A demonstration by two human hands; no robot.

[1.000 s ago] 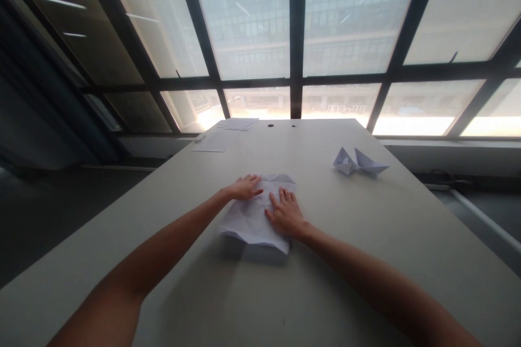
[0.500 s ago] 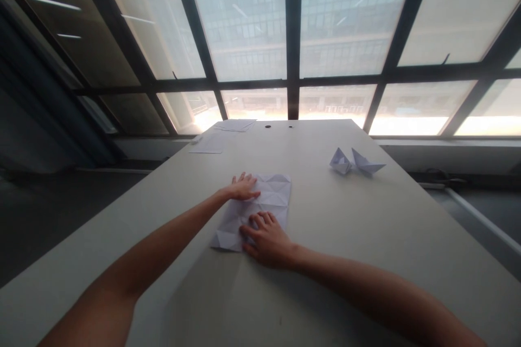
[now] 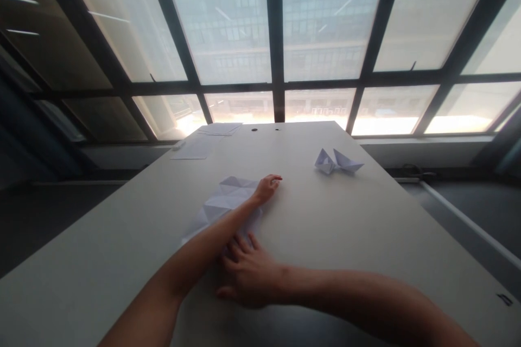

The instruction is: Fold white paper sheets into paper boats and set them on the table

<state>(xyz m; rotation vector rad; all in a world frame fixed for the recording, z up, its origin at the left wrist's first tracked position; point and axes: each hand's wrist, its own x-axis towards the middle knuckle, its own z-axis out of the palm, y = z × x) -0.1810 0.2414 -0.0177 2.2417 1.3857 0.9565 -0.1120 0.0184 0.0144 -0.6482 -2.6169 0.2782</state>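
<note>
Beyond and left of the creased sheet [image 3: 226,198], loose papers [image 3: 192,149] share its white table [image 3: 325,227]. At the sheet's near edge, the right hand [image 3: 252,276] spreads, gripping nothing visible; at its right edge, the left hand [image 3: 267,188] half-curls, hold indeterminate. Repositioning seems in hand, next calling for steady edges. Farther right sit folded papers [image 3: 324,164]; windows [image 3: 236,27] stand beyond.
</note>
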